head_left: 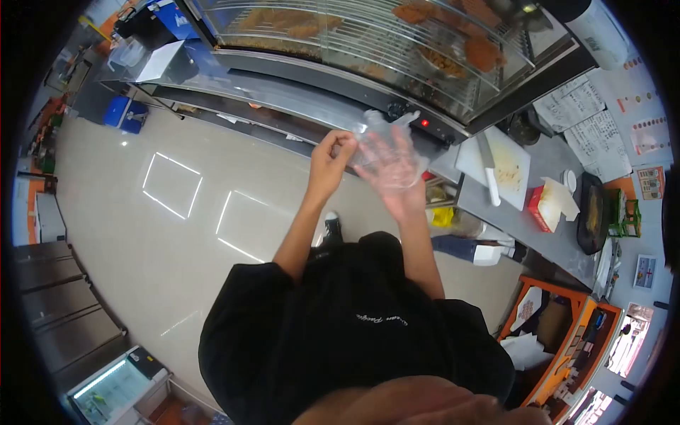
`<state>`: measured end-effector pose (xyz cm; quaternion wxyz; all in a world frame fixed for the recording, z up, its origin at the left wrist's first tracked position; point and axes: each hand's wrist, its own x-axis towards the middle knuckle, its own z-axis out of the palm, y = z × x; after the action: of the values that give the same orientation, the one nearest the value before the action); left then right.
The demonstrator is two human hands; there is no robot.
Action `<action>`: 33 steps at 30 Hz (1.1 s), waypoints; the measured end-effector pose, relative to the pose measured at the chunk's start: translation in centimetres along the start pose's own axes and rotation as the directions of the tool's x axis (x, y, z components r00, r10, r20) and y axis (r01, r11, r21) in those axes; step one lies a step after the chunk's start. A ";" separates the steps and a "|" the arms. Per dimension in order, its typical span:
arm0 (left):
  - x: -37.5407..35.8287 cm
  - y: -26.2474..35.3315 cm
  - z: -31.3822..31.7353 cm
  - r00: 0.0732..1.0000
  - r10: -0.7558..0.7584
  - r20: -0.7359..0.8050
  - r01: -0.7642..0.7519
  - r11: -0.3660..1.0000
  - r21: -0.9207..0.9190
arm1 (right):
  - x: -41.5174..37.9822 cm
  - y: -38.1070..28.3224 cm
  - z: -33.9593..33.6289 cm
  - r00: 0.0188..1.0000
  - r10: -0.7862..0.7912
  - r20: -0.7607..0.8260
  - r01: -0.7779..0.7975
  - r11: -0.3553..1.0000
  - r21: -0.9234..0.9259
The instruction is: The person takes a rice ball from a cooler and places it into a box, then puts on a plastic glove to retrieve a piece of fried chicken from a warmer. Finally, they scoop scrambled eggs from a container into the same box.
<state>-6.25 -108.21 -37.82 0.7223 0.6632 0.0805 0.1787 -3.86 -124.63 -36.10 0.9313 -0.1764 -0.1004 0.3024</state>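
A clear plastic glove (pixel 405 122) sits loosely over my right hand (pixel 394 166), its empty fingertips sticking out past mine. The fingers of that hand are spread inside the film and grip nothing. On the left side of the glove, my left hand (pixel 333 159) pinches the plastic between thumb and fingers. Both hands are raised in front of a glass display cabinet (pixel 319 60), whose wire racks carry browned food. Just beyond the gloved fingers are the cabinet's black knob (pixel 396 110) and a lit red light (pixel 425 123).
To the right, a knife (pixel 489 173) lies on a stained white cutting board (pixel 516 152). Beyond it are a red and white box (pixel 546 205) and a black tray (pixel 593 212). An orange shelf unit (pixel 567 347) stands lower right. Shiny tiled floor (pixel 142 248) extends left.
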 end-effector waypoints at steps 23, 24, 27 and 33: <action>-5.8 0.5 13.6 0.785 0.559 0.268 -0.620 0.701 0.353 | -1.0 -6.6 -5.9 0.970 -0.152 -0.189 0.095 0.955 -0.280; -5.4 0.5 14.8 0.805 0.582 0.117 -0.577 0.721 0.383 | -1.4 -7.1 -5.7 0.972 -0.152 -0.178 0.094 0.949 -0.299; -4.9 -0.2 15.2 0.871 0.434 0.229 -0.487 0.711 0.506 | -3.1 -8.1 -5.4 0.988 -0.075 -0.133 0.001 0.875 -0.485; -6.9 -1.7 16.3 0.828 0.360 0.430 -0.533 0.744 0.403 | -4.1 -7.5 -8.2 0.959 -0.226 -0.171 0.192 0.962 -0.194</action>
<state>-6.60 -125.98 -38.57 0.4596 0.8483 -0.1591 0.2094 -0.79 -134.91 -41.04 0.9443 -0.2742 -0.0545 0.1733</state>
